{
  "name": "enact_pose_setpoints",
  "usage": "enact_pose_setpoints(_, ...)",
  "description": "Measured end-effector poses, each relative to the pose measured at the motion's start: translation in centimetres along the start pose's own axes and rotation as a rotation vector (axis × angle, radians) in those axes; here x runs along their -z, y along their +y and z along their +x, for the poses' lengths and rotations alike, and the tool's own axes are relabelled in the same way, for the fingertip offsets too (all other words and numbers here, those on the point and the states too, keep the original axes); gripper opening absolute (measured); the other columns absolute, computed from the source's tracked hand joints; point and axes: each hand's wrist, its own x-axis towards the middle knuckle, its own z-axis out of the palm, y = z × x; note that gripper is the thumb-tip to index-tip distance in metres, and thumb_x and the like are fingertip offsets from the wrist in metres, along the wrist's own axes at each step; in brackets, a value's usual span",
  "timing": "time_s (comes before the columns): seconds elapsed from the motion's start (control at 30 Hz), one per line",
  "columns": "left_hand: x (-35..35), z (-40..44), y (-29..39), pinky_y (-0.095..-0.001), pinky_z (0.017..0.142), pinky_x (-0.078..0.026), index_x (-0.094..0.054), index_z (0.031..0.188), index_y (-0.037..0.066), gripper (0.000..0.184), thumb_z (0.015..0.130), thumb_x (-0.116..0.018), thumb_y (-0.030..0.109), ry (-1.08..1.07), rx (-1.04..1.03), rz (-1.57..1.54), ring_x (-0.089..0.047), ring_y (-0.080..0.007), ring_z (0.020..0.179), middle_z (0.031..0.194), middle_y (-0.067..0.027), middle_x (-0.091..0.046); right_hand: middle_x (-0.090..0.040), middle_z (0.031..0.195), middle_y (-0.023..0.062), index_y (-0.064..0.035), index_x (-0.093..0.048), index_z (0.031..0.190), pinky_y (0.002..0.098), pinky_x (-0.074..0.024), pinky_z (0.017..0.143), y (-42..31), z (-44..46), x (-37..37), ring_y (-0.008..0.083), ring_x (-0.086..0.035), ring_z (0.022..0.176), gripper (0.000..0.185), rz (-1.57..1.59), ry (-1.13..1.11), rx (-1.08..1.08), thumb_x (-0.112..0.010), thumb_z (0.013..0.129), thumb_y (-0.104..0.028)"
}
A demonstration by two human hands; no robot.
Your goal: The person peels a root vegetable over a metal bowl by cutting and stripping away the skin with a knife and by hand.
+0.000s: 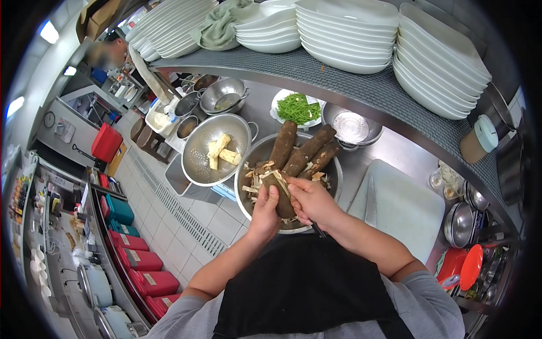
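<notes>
My left hand [266, 209] is wrapped round a partly peeled brown root [287, 208] above a large metal bowl [337, 183]. My right hand [311, 200] is closed on a tool with a dark handle [318, 230]; its blade is hidden by the fingers and the root. Pale flesh shows along the upper part of the held root. Unpeeled brown roots [307, 151] lie in the bowl with loose peel scraps around them. Left of it, a metal colander [195, 164] holds pale peeled pieces [221, 150].
A white cutting board [415, 206] with a knife [371, 203] lies to the right. Behind the bowl are a plate of chopped greens [297, 109] and another colander [353, 125]. Stacked white dishes [347, 34] stand on the shelf above. A person [113, 52] is at the far left.
</notes>
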Motion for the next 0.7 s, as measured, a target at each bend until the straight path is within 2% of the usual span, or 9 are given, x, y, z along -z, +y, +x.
enact_pose_setpoints(0.03, -0.2, 0.0, -0.3, -0.0374, 0.108, -0.042, -0.036, 0.146, 0.007, 0.044, 0.109, -0.044, 0.028, 0.066, -0.070, 0.112, -0.052, -0.0205, 0.126, 0.139, -0.0104, -0.051, -0.053, 0.066, 0.0073, -0.0047, -0.053, 0.141, 0.0358, -0.0488, 0.054, 1.3, 1.2, -0.4, 0.0251, -0.055, 0.054, 0.037, -0.403, 0.147, 0.483, -0.046, 0.106, -0.016)
enact_pose_setpoints(0.1, -0.6, 0.0, -0.2, -0.0350, 0.107, -0.042, -0.038, 0.144, 0.003, 0.043, 0.108, -0.047, 0.026, 0.094, -0.101, 0.267, -0.052, -0.0186, 0.124, 0.137, -0.0115, -0.053, -0.065, 0.086, 0.0240, -0.0024, -0.057, 0.136, 0.0445, -0.0522, 0.085, 1.8, 0.1, -0.7, 0.0478, -0.063, 0.089, 0.038, -0.830, 0.288, 0.753, -0.050, 0.101, -0.016)
enact_pose_setpoints(0.23, -0.8, -0.1, 0.6, -0.0314, 0.097, -0.047, -0.048, 0.135, 0.001, 0.038, 0.104, -0.056, 0.021, 0.122, -0.156, 0.479, -0.057, -0.0150, 0.112, 0.126, -0.0104, -0.061, -0.065, 0.104, 0.0277, -0.0018, -0.056, 0.137, 0.0445, -0.0512, 0.089, 1.6, 0.0, -0.7, 0.0438, -0.063, 0.101, 0.039, -0.971, 0.359, 0.603, -0.051, 0.101, -0.017)
enact_pose_setpoints(0.3, -0.7, 0.1, 0.6, -0.0311, 0.095, -0.048, -0.051, 0.133, 0.000, 0.036, 0.103, -0.059, 0.020, 0.127, -0.172, 0.496, -0.059, -0.0152, 0.109, 0.122, -0.0099, -0.064, -0.062, 0.120, 0.0289, 0.0058, -0.057, 0.133, 0.0417, -0.0480, 0.096, 1.5, 0.2, -1.0, 0.0406, -0.062, 0.111, 0.037, -0.797, 0.359, 0.515, -0.050, 0.101, -0.013)
enact_pose_setpoints(0.43, -0.1, 0.4, 1.3, -0.0304, 0.092, -0.049, -0.056, 0.127, -0.003, 0.035, 0.101, -0.063, 0.019, 0.099, -0.143, 0.568, -0.061, -0.0147, 0.105, 0.115, -0.0088, -0.067, -0.063, 0.118, 0.0282, 0.0046, -0.058, 0.132, 0.0421, -0.0463, 0.099, 2.3, 2.0, 0.3, 0.0393, -0.062, 0.110, 0.037, -0.798, 0.352, 0.504, -0.051, 0.102, -0.015)
enact_pose_setpoints(0.53, 0.7, 0.9, 2.0, -0.0300, 0.091, -0.049, -0.058, 0.127, -0.002, 0.036, 0.101, -0.064, 0.020, 0.046, -0.067, 0.503, -0.061, -0.0140, 0.103, 0.113, -0.0076, -0.068, -0.065, 0.117, 0.0235, 0.0034, -0.060, 0.130, 0.0375, -0.0504, 0.091, 1.3, 2.7, 1.9, 0.0320, -0.066, 0.099, 0.036, -0.896, 0.251, 0.546, -0.051, 0.103, -0.018)
enact_pose_setpoints(0.6, 1.7, 1.1, 2.3, -0.0300, 0.091, -0.049, -0.058, 0.129, -0.001, 0.036, 0.101, -0.063, 0.021, 0.009, -0.008, 0.428, -0.062, -0.0140, 0.103, 0.114, -0.0071, -0.068, -0.065, 0.105, 0.0131, 0.0002, -0.059, 0.134, 0.0306, -0.0527, 0.064, -1.3, 1.9, 2.1, 0.0180, -0.064, 0.070, 0.036, -0.715, 0.027, 0.282, -0.049, 0.105, -0.020)
enact_pose_setpoints(0.63, 2.3, 1.3, 2.2, -0.0301, 0.093, -0.049, -0.058, 0.130, 0.000, 0.036, 0.102, -0.062, 0.022, -0.009, 0.052, 0.410, -0.061, -0.0145, 0.105, 0.117, -0.0074, -0.067, -0.056, 0.090, 0.0025, -0.0027, -0.056, 0.136, 0.0240, -0.0381, 0.040, -3.3, 0.8, 1.8, 0.0070, -0.046, 0.049, 0.035, -0.544, -0.008, -0.033, -0.045, 0.107, -0.020)
enact_pose_setpoints(0.7, 2.6, 1.4, 2.1, -0.0302, 0.095, -0.048, -0.058, 0.131, 0.001, 0.036, 0.102, -0.061, 0.023, -0.028, 0.110, 0.390, -0.061, -0.0151, 0.107, 0.119, -0.0076, -0.067, -0.051, 0.086, 0.0011, -0.0041, -0.055, 0.136, 0.0228, -0.0338, 0.038, -3.3, 1.0, 2.3, 0.0052, -0.042, 0.047, 0.034, -0.434, -0.051, -0.080, -0.044, 0.108, -0.020)
